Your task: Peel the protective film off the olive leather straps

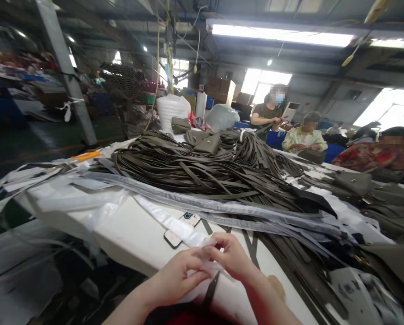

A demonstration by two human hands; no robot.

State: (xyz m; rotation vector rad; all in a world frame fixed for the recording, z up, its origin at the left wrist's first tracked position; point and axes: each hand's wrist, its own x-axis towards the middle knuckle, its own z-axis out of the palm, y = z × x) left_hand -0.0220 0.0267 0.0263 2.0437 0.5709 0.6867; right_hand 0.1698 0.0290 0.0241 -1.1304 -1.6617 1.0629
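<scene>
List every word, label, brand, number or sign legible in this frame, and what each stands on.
No text can be read.
Translucent strip being handled: no lettering visible.
Phone: no legible brand on its back.
White wrapping, lower right: dark marks, too blurred to read.
Cardboard boxes: too small and blurred for any print.
</scene>
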